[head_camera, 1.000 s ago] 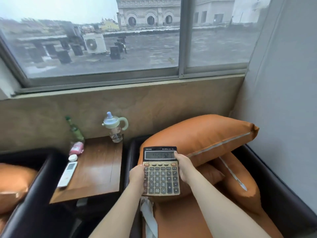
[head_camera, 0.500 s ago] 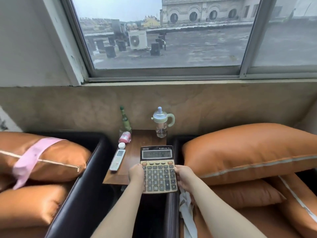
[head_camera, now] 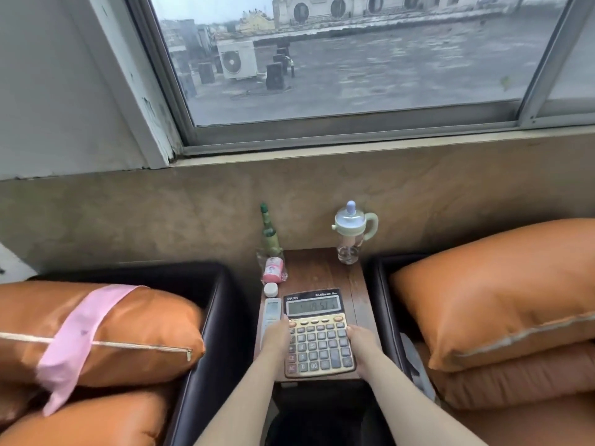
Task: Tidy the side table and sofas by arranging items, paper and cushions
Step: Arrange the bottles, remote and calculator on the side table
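though held, calculator (head_camera: 317, 333) display windowward

Your two hands hold a calculator (head_camera: 317, 333) by its side edges over the near half of a small wooden surface (head_camera: 325, 275) between two dark sofas. Your left hand (head_camera: 276, 338) grips its left edge, your right hand (head_camera: 362, 341) its right edge. Just left of the calculator lies a white remote (head_camera: 271, 313), with a small white jar (head_camera: 271, 289) and a pink packet (head_camera: 273, 273) behind it. A green bottle (head_camera: 269, 235) and a sippy cup (head_camera: 352, 231) stand at the back by the wall. Orange cushions (head_camera: 495, 294) are stacked on both sofas; a pink cloth (head_camera: 80, 336) drapes over the left one.
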Demonstrator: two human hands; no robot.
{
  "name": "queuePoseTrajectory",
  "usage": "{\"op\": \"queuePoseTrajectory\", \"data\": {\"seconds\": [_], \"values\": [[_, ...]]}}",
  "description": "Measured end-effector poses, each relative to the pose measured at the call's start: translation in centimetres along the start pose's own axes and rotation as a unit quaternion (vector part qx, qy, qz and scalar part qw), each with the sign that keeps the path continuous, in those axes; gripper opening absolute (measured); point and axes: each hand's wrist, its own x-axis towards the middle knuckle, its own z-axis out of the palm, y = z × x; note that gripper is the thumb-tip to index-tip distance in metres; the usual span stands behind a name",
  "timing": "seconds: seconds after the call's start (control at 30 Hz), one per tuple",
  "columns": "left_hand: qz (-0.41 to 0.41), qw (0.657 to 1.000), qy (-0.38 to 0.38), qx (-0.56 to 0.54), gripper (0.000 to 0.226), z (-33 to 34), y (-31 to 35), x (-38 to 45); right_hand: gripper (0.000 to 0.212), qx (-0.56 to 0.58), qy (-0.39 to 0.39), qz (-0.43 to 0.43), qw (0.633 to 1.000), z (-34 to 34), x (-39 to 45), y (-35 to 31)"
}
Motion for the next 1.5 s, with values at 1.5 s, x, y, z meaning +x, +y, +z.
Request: {"op": "queuePoseTrajectory", "data": {"seconds": [1.5], "values": [[0.092, 0.954, -0.181, 0.221, 0.025, 0.6, -0.1, 22.5, 0.027, -0.174, 0.291, 0.032, 0.94, 8.4, 24.4, 0.8]]}}
